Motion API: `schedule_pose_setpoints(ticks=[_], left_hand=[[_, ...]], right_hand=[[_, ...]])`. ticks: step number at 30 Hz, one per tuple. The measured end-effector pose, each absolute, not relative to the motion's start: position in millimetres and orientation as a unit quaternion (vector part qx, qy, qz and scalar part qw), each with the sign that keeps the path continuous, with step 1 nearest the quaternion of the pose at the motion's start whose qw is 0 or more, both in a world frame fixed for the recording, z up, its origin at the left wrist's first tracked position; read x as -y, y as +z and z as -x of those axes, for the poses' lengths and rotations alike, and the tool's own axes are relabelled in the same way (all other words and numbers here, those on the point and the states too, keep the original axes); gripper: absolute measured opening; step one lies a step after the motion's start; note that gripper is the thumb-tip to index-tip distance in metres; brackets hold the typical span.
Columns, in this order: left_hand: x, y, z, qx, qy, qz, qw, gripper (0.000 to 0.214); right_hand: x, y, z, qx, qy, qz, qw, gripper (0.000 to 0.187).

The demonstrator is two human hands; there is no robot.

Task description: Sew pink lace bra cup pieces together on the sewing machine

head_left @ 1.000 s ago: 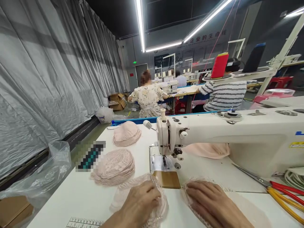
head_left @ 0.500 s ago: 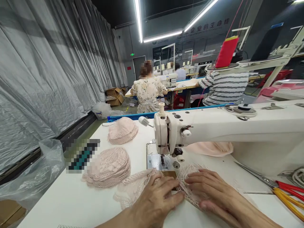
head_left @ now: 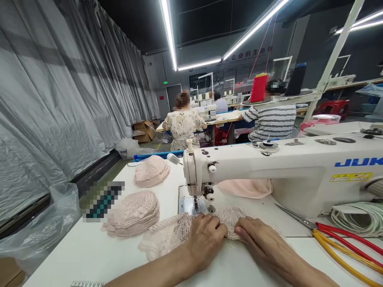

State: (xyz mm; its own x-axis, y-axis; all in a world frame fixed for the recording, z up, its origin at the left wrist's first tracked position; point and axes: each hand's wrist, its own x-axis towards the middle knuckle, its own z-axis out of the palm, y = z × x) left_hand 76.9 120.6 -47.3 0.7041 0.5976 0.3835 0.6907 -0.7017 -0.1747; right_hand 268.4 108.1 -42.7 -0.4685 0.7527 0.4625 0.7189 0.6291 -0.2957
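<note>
My left hand (head_left: 207,238) is closed, its fingers curled on pale pink lace (head_left: 163,239) that spreads out to its left. At the right, my right hand (head_left: 259,238) pinches the gathered edge of a rounded lace piece (head_left: 230,219), thumb towards the left. Both hands rest low over the table, just in front of the needle and presser foot (head_left: 196,203) of a white sewing machine (head_left: 245,163). The fabric under my fingers is partly hidden.
Two stacks of pink pieces, a lace stack (head_left: 140,213) and a smoother stack (head_left: 152,171), lie left of the machine. Scissors (head_left: 311,226) with red and yellow handles lie at right, near coiled tubing (head_left: 356,217). Co-workers sit ahead.
My left fingers have curled from spread to closed on the lace. My right hand has tightened into a pinch at the lace edge. The view has turned to the right.
</note>
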Motion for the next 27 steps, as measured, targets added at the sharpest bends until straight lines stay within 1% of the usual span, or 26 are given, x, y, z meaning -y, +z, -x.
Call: schedule_pose_setpoints(ticks=[5, 8, 12, 16, 17, 19, 22, 24, 25, 27], left_hand=[[-107, -44, -69, 0.325, -0.144, 0.919, 0.172, 0.011], [-95, -41, -65, 0.304, -0.129, 0.927, 0.176, 0.008], [-86, -49, -66, 0.288, -0.142, 0.918, 0.232, 0.017], [-82, -54, -69, 0.294, -0.166, 0.905, 0.260, 0.026], [-81, -52, -68, 0.290, -0.167, 0.909, 0.248, 0.026], [-82, -41, -61, 0.278, -0.170, 0.927, 0.185, 0.025], [-87, -22, -36, 0.306, -0.207, 0.926, 0.082, 0.030], [-90, -12, -14, 0.356, -0.219, 0.907, 0.055, 0.034], [-90, -10, -3, 0.370, -0.206, 0.905, 0.039, 0.032], [-87, -9, 15, 0.372, -0.143, 0.917, -0.006, 0.034]], right_hand=[[-104, -35, -278, 0.885, 0.056, 0.386, 0.253, 0.042], [-101, -37, -279, 0.887, 0.051, 0.387, 0.248, 0.035], [-105, -41, -278, 0.907, 0.028, 0.354, 0.226, 0.022], [-108, -41, -283, 0.929, -0.004, 0.317, 0.193, 0.032], [-107, -39, -284, 0.930, -0.010, 0.313, 0.191, 0.031], [-105, -35, -284, 0.929, -0.019, 0.311, 0.201, 0.027], [-104, -37, -280, 0.916, -0.054, 0.316, 0.241, 0.032], [-108, -48, -280, 0.921, -0.099, 0.284, 0.247, 0.041], [-111, -56, -281, 0.928, -0.119, 0.259, 0.238, 0.050], [-119, -72, -284, 0.939, -0.144, 0.230, 0.210, 0.065]])
